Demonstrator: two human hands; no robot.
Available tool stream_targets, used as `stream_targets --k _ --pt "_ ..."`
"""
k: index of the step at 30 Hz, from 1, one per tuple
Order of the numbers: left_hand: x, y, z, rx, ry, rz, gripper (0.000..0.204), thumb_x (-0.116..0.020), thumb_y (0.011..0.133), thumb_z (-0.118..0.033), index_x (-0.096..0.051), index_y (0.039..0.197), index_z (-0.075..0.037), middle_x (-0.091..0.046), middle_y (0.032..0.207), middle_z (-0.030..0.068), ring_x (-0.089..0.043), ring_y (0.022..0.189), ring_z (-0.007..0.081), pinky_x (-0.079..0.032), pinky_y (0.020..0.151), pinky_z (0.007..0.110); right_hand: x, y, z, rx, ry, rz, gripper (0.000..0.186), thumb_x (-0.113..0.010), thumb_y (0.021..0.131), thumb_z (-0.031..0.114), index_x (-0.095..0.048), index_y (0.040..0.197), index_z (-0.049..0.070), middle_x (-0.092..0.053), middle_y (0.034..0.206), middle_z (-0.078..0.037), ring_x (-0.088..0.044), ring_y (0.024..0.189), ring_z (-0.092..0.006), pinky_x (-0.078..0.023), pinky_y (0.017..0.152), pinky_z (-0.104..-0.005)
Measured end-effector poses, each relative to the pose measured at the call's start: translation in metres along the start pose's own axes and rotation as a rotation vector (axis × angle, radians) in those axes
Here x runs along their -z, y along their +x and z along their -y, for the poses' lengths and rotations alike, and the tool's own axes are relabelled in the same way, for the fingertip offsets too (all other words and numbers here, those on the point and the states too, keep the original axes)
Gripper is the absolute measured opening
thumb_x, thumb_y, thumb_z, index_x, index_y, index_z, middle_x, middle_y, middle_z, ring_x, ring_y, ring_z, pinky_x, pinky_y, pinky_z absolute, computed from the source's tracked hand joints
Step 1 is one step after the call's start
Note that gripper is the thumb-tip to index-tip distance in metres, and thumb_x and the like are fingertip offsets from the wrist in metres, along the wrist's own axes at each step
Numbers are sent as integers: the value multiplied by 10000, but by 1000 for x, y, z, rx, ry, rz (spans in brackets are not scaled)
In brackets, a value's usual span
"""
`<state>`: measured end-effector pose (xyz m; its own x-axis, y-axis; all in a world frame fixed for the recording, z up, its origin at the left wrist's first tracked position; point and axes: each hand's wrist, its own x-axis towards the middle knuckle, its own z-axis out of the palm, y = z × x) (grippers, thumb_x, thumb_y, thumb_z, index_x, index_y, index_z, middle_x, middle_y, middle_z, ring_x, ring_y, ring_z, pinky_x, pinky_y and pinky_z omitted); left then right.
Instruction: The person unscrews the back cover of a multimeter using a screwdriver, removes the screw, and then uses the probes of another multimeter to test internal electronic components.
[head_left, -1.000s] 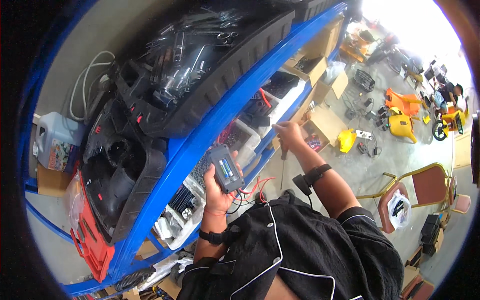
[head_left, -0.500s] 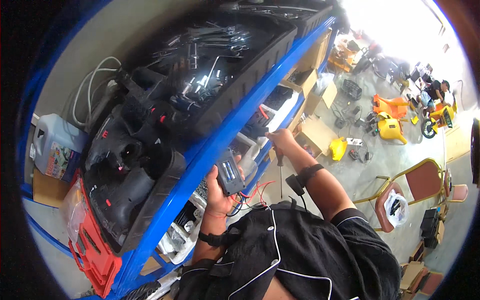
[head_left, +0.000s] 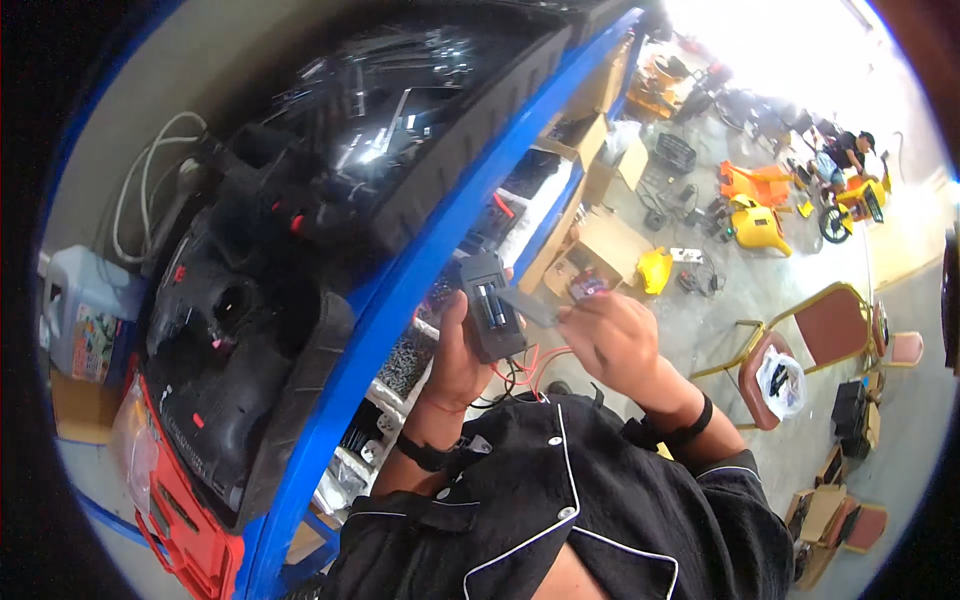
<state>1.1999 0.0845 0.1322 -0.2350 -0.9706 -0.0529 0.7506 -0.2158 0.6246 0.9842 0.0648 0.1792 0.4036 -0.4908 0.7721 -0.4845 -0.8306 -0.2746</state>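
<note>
Left hand gripping battery holder, upright

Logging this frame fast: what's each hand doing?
Left hand: closed around a black device.
Right hand: pinching a small grey cover.

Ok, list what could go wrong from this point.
1. The left hand alone grips the dark battery box in mid-air beside the blue shelf rail; it could slip and drop.
2. The red and black wires hang loose under it and might snag or pull free.
3. The right hand pinches a thin grey cover; it may slip out.
</note>
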Motion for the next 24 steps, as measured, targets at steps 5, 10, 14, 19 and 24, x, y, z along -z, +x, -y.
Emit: stream_targets --k 5,10,14,19,24 --pt "-26 17 16 47 -56 30 601 -407 1009 -456 -333 1472 -80 -465 1432 121 -513 1256 228 -444 1040 415 28 -13 11 86 -176 17 241 -762 691 76 -698 915 13 -623 859 -68 -600 668 -179 -500 575 -303" --pt "-52 24 31 66 128 4 670 -353 992 -532 -360 1467 -59 -512 1394 101 -591 1068 184 -522 885 357 42 -17 13 174 -303 -10 172 -760 702 54 -680 846 4 -609 820 -60 -602 661 -165 -513 585 -295" --pt "-49 28 45 106 174 102 682 -326 1002 -528 -318 1485 -46 -480 1422 116 -573 1101 187 -497 930 370 50 -22 12 176 -383 -26 114 -754 719 37 -667 790 13 -603 792 -52 -604 642 -159 -520 586 -291" --pt "-58 29 54 133 263 118 658 -301 1015 -504 -312 1488 -47 -413 1493 131 -523 1188 192 -440 1014 368 57 -27 11 154 -413 -34 115 -757 716 35 -667 785 17 -600 791 -52 -599 636 -153 -514 575 -287" --pt "-66 31 56 130 256 123 652 -299 1016 -496 -306 1490 -48 -403 1502 131 -501 1225 195 -410 1047 371 61 -31 12 167 -387 -46 200 -759 656 20 -671 831 -23 -590 758 -66 -575 604 -171 -485 517 -296"
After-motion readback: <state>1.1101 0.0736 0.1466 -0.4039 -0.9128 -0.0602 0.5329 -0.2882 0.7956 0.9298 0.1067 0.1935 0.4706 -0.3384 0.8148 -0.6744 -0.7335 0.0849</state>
